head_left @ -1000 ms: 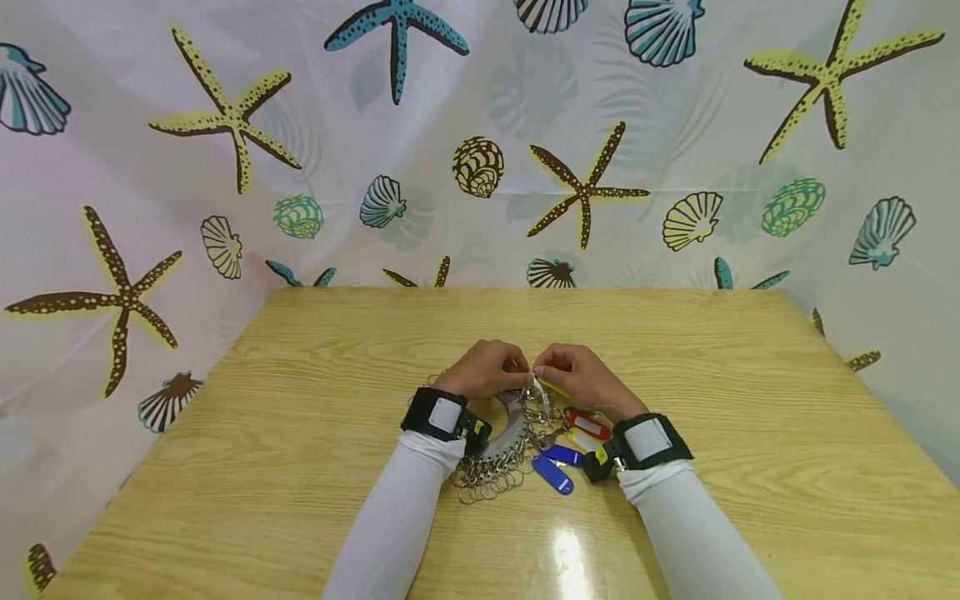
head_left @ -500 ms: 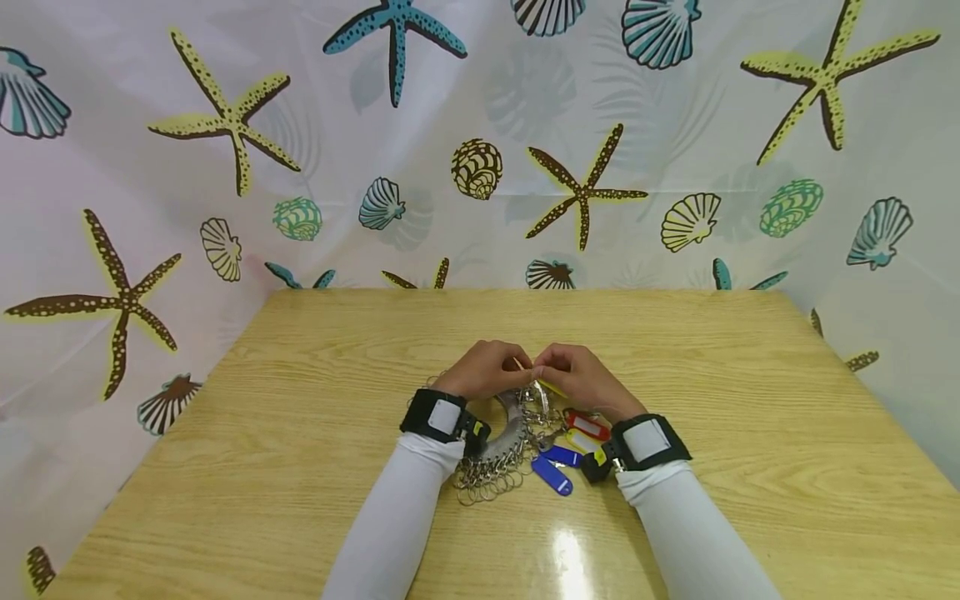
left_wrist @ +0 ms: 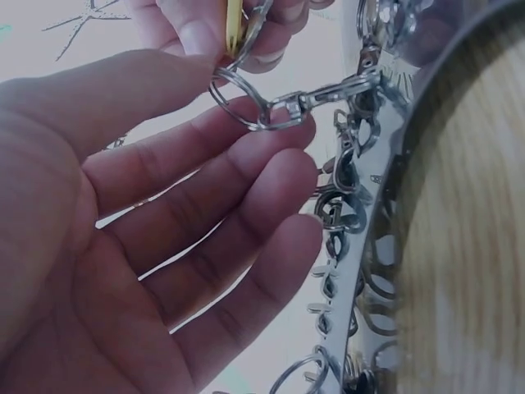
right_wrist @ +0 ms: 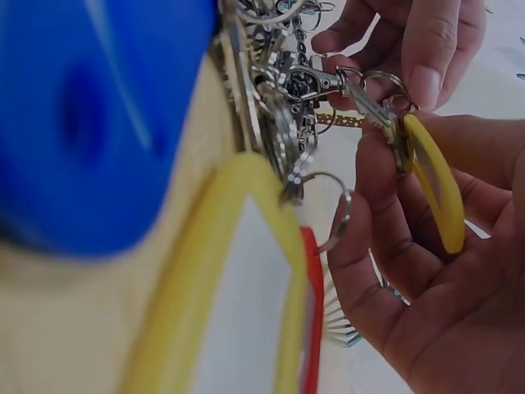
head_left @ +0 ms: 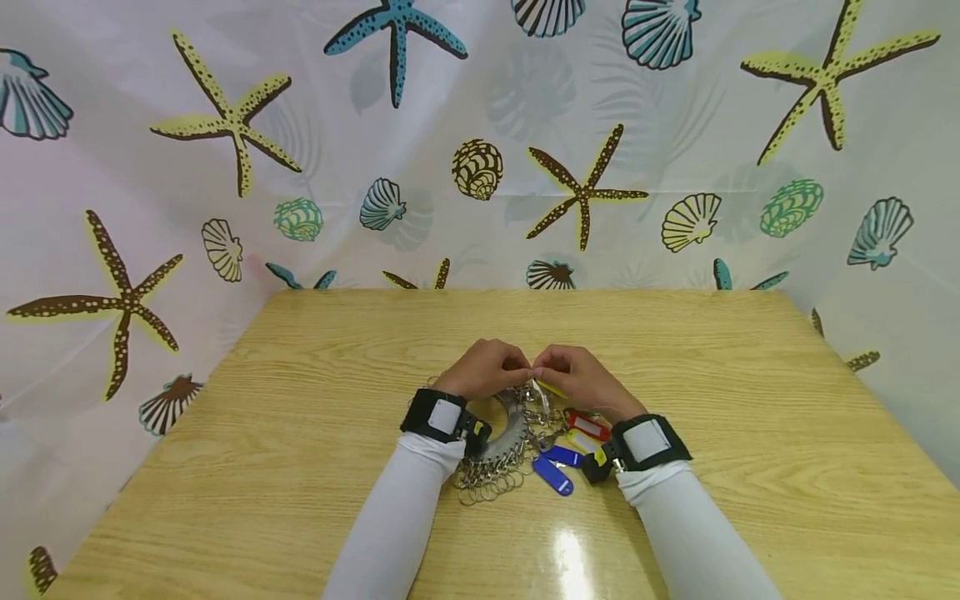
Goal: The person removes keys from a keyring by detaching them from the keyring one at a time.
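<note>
Both hands meet fingertip to fingertip over a flat metal ring plate [head_left: 512,433] edged with several small clasps and split rings. My left hand [head_left: 483,370] pinches a split ring between thumb and index finger. That ring hangs on a swivel clasp [left_wrist: 303,101] attached to the plate's edge; the other left fingers spread below it. My right hand [head_left: 583,379] holds a yellow key tag [right_wrist: 439,193] between thumb and fingers. A silver key [right_wrist: 371,105] hangs beside this tag, close to the pinched ring. The right index fingertip is partly hidden behind the tag.
Right of the plate lie a red key tag [head_left: 588,426], another yellow key tag [head_left: 583,442] and two blue key tags, one nearer [head_left: 552,475] and one behind it [head_left: 562,455]. They rest on the wooden table [head_left: 300,467]. A shell-and-starfish cloth [head_left: 480,233] hangs behind.
Both hands stay nearly in place. The left fingertips shift slightly against the right ones; a pale sliver seen between the left fingers half a second ago is out of sight.
</note>
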Demonstrator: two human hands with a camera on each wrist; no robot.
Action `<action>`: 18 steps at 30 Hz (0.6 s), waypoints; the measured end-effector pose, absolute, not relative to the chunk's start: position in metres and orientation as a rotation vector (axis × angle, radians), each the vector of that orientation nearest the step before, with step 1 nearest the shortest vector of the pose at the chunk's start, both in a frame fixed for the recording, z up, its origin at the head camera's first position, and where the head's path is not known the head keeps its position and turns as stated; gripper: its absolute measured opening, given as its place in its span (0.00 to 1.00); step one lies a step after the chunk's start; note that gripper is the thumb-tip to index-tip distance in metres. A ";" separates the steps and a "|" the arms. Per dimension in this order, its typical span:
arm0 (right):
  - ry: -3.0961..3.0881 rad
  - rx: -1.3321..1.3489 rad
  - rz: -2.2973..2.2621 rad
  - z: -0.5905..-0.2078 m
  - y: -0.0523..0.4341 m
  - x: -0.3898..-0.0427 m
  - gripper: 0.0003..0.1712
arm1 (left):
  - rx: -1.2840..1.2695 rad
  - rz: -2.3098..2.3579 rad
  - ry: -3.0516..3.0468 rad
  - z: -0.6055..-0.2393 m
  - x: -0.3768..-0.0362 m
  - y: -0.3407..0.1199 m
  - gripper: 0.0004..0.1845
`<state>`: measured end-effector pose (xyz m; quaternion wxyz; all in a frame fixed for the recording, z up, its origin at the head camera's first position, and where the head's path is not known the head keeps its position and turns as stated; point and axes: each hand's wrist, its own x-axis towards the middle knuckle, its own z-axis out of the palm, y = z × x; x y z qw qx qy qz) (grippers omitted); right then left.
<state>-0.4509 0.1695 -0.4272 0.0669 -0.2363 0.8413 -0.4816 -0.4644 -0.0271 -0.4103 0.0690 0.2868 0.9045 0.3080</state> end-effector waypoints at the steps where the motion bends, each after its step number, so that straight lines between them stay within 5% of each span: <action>1: 2.536 -0.710 -1.451 -0.428 0.170 -0.451 0.08 | 0.867 0.924 2.727 -0.411 -0.464 -0.027 0.12; 18: 2.543 -0.654 -1.446 -0.427 0.170 -0.450 0.08 | 0.857 0.969 2.689 -0.411 -0.464 -0.026 0.08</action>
